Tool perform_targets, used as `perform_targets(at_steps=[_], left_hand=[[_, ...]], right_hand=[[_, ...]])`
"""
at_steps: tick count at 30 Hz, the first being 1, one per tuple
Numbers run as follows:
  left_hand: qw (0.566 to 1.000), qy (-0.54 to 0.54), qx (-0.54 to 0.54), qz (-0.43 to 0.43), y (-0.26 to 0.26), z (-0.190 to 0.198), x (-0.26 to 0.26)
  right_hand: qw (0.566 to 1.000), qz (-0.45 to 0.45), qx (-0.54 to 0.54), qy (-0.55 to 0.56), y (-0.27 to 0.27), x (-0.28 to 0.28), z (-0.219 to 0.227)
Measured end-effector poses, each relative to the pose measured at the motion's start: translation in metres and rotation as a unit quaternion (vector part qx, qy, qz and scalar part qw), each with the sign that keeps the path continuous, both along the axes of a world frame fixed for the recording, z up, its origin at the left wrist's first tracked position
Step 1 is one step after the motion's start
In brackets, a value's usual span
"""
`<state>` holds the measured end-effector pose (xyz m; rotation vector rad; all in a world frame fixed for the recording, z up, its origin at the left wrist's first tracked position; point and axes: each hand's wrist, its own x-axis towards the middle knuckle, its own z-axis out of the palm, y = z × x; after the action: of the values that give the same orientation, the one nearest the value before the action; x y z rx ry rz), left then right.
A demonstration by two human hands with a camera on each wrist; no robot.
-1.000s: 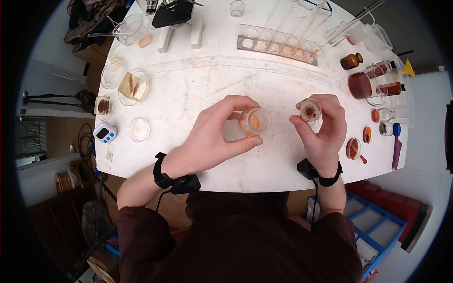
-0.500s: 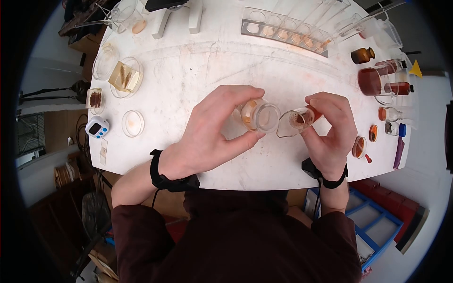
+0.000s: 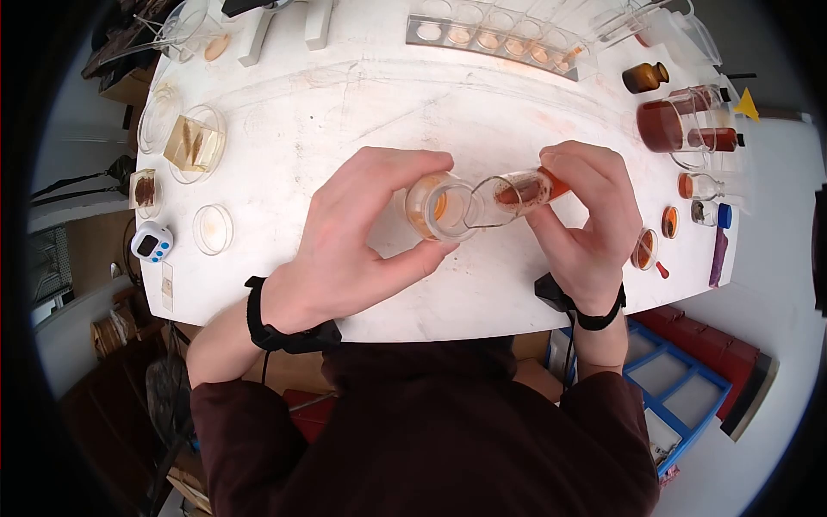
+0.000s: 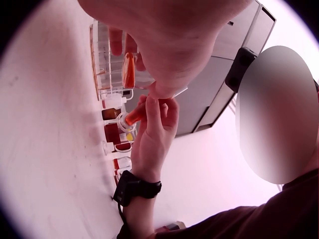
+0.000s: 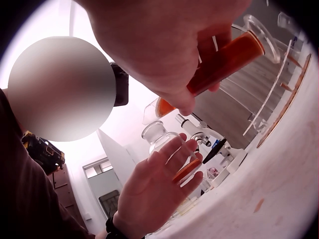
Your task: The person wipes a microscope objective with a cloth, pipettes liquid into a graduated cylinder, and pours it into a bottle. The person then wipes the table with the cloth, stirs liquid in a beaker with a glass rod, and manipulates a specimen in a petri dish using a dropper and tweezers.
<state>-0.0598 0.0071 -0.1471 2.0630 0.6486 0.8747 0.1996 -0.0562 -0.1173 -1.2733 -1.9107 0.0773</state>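
Observation:
My left hand [image 3: 345, 237] grips a small clear glass bottle [image 3: 420, 207] between thumb and fingers, its open mouth facing right. Orange-red liquid lies in the bottom of this bottle, as the right wrist view shows. With my right hand [image 3: 594, 215] I hold a glass measuring cylinder [image 5: 229, 59] containing red-orange liquid, a round foot at its far end. It is tilted toward the left, and its spout overlaps the bottle's mouth in the head view. In the right wrist view the spout is right over the bottle's neck [image 5: 153, 130]. Both vessels are held above the white table [image 3: 388, 302].
A rack of test tubes [image 3: 491, 39] stands at the back. To the right are a beaker of dark red liquid [image 3: 662, 127], a brown bottle [image 3: 644, 77] and small jars. Petri dishes [image 3: 213, 229] and a white timer [image 3: 152, 242] lie on the left.
My right hand has tipped the measuring cylinder leftward, bringing its spout to the bottle's mouth. The liquid has run along the cylinder toward the spout. My left hand has tilted the bottle's mouth rightward.

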Motion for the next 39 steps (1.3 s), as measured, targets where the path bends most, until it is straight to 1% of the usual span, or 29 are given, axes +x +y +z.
perform_targets(at_steps=[10,15,25,30,39], left_hand=[[1.0,0.016,0.015,0.002,-0.0006,-0.0009,0.0014],[1.0,0.016,0.012,0.01,-0.0001,-0.0024,0.0015],[0.999,0.03,0.011,0.012,0.0002,-0.0032,0.0007],[0.999,0.033,0.016,0.011,-0.0001,-0.0035,0.0015],[0.998,0.05,0.02,0.014,0.0001,-0.0061,0.0023]], right_hand=[[1.0,-0.003,0.015,0.015,0.0013,0.0001,-0.0031],[1.0,-0.022,-0.019,0.005,-0.001,-0.0029,-0.0013],[1.0,0.003,-0.025,-0.017,0.0012,-0.0036,-0.0026],[0.997,0.0,-0.072,-0.016,-0.0017,-0.0039,0.0006],[0.996,0.01,-0.064,-0.057,0.0017,0.0027,0.0031]])
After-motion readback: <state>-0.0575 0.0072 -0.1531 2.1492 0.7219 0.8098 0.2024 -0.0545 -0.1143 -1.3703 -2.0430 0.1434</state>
